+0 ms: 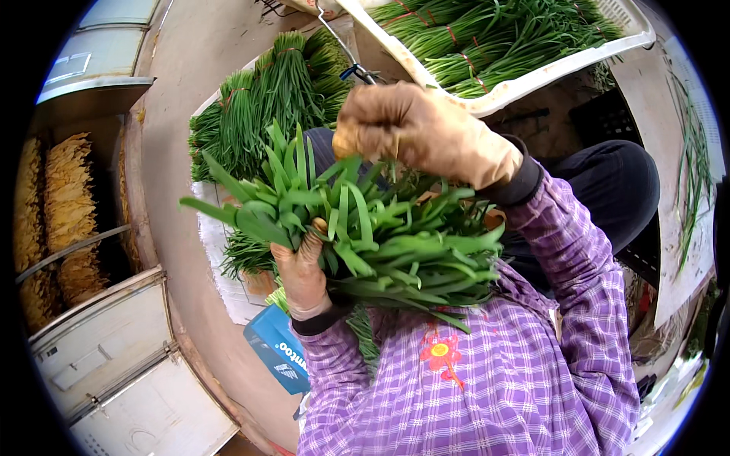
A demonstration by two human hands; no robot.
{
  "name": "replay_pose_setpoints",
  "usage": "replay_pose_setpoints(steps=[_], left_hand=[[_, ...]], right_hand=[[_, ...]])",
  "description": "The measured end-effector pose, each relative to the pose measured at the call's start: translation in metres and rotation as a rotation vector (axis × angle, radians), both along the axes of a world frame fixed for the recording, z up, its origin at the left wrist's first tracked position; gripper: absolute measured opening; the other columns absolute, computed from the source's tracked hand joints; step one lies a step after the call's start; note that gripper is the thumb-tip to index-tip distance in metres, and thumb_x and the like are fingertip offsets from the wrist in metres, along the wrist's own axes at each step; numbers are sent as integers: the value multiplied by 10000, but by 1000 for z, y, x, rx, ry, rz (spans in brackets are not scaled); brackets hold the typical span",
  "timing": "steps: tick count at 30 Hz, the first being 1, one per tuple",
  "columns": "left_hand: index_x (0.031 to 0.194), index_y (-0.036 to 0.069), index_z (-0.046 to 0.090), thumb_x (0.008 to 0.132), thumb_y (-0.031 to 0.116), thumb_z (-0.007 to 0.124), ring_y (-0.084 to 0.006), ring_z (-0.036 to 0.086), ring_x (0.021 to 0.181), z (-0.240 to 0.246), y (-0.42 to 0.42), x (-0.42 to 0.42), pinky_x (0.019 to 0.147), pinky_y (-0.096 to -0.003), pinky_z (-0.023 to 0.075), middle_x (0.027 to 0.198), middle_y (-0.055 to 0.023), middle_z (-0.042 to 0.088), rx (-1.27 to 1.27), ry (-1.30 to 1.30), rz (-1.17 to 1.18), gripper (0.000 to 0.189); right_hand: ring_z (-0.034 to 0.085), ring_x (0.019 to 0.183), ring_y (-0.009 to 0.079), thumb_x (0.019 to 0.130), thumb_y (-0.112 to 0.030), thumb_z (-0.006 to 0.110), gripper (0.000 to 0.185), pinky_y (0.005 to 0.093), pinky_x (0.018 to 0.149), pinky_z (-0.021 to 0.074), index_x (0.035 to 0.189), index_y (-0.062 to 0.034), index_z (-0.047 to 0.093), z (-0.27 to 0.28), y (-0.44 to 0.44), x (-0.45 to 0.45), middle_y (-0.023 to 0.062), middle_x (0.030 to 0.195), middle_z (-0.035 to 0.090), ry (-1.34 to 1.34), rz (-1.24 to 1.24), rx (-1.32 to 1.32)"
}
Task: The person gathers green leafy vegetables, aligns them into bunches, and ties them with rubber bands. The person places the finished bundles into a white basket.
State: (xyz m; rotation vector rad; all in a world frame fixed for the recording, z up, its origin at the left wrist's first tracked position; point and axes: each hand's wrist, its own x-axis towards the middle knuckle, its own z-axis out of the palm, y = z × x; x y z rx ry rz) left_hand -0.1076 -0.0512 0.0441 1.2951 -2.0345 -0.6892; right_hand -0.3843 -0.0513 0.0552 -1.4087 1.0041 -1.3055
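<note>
A loose bunch of green garlic chives (pixel 410 245) lies across the front of my body, its flat leaves spread to both sides. Around the leaves at its left part, my left hand (pixel 302 268), in a worn glove, is closed with the thumb on top. Just above the bunch is my right hand (pixel 393 128) in a tan, soiled glove, its fingers curled; whether it pinches a leaf between them I cannot tell. Beyond it, a metal hook (pixel 336 37) with a blue tie at its end reaches down close to the knuckles.
Tied chive bundles (pixel 274 85) are stacked beyond my left hand. A white plastic crate (pixel 496 102) of red-banded bundles (pixel 485 40) stands at the top right. A blue box (pixel 279 347) lies by my left forearm. Dried yellow leaves (pixel 71 211) fill an opening at the left; loose leaves (pixel 690 165) lie at the right.
</note>
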Motion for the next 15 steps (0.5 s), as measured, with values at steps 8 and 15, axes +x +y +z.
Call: replay_pose_setpoints(steps=[8,15], left_hand=[[941,104,711,788,117,694,-272,645,845,8,-44,-20,703,-376,522,942,-89,681,-47,127,127,154],[1216,38,613,858,262,751,-221,572,1040,4,-48,-24,948,-363,424,1170,-69,624,221,296,141,444]], right_hand=[[648,995,139,1018,-277,572,276,278,956,472,1058,-36,700,2,58,-84,30,985,718,-47,-478,17],[572,953,210,813,-344,737,214,410,825,431,967,-198,757,40,75,-16,-6,835,604,757,-395,-341]])
